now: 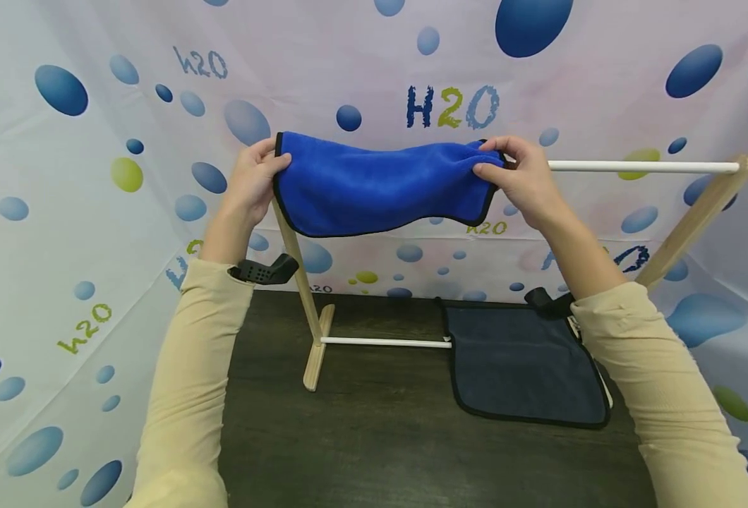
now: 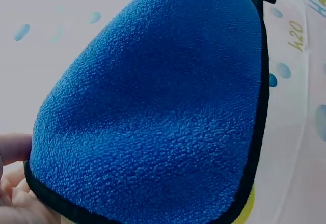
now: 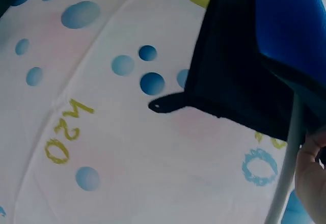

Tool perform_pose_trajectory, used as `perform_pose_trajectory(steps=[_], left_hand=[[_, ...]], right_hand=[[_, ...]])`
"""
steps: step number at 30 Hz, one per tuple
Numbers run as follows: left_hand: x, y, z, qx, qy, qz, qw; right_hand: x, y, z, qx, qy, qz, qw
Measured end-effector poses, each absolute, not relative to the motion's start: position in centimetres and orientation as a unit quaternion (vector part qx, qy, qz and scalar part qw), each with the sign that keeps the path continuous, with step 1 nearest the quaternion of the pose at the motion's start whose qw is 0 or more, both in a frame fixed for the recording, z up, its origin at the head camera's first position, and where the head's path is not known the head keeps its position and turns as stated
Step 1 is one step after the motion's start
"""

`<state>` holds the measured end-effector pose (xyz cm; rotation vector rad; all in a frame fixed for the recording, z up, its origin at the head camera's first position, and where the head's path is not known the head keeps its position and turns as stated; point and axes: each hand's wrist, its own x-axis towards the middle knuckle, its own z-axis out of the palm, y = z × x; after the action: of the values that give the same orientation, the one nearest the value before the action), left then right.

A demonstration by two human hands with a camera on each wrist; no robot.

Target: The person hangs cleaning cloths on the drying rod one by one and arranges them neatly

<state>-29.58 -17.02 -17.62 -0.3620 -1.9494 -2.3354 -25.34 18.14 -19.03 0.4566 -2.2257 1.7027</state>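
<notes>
A plush blue towel (image 1: 380, 183) with black edging stretches between both hands at the top of a wooden drying rack. My left hand (image 1: 253, 180) pinches its left edge, thumb in front. At the other end, my right hand (image 1: 520, 176) pinches the gathered right edge beside the white top rail (image 1: 641, 167). The left wrist view shows the towel's blue face (image 2: 153, 107) bulging near the left hand (image 2: 20, 198). In the right wrist view, the dark underside (image 3: 229, 66) hangs on the rail's far side, with a small loop (image 3: 168, 103) at its corner.
A dark grey towel (image 1: 520, 367) with black edging hangs low at the right, over the lower white rail (image 1: 380, 343). Wooden legs (image 1: 698, 219) flank the rack on a dark floor (image 1: 374, 437). A bubble-printed curtain (image 1: 94, 233) encloses the back and sides.
</notes>
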Motion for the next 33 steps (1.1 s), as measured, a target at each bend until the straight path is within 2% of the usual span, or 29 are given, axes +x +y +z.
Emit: perform_pose_trajectory(steps=[10, 17, 21, 26, 29, 33], left_hand=[[-28.8, -17.3, -20.8, -0.123, -0.622, -0.768, 0.091], [-28.6, -17.8, -23.0, -0.151, -0.608, -0.771, 0.113], [-28.5, -18.3, -24.5, -0.163, -0.616, -0.764, 0.101], [-28.3, -18.9, -25.9, -0.188, -0.707, -0.679, 0.051], [-28.3, -19.1, -25.8, -0.213, -0.735, -0.643, 0.04], [-28.4, -19.4, -24.4, -0.214, -0.697, -0.683, 0.046]], right_hand=[[-24.6, 17.6, -22.6, 0.194, -0.722, 0.636, 0.189], [-24.3, 17.4, -23.6, 0.16, -0.668, 0.703, 0.184], [-24.2, 17.3, -23.7, 0.145, -0.66, 0.715, 0.178], [-24.2, 17.7, -23.5, 0.144, -0.684, 0.698, 0.158], [-24.4, 18.1, -23.1, 0.164, -0.699, 0.681, 0.143], [-25.0, 18.3, -22.3, 0.215, -0.671, 0.699, 0.122]])
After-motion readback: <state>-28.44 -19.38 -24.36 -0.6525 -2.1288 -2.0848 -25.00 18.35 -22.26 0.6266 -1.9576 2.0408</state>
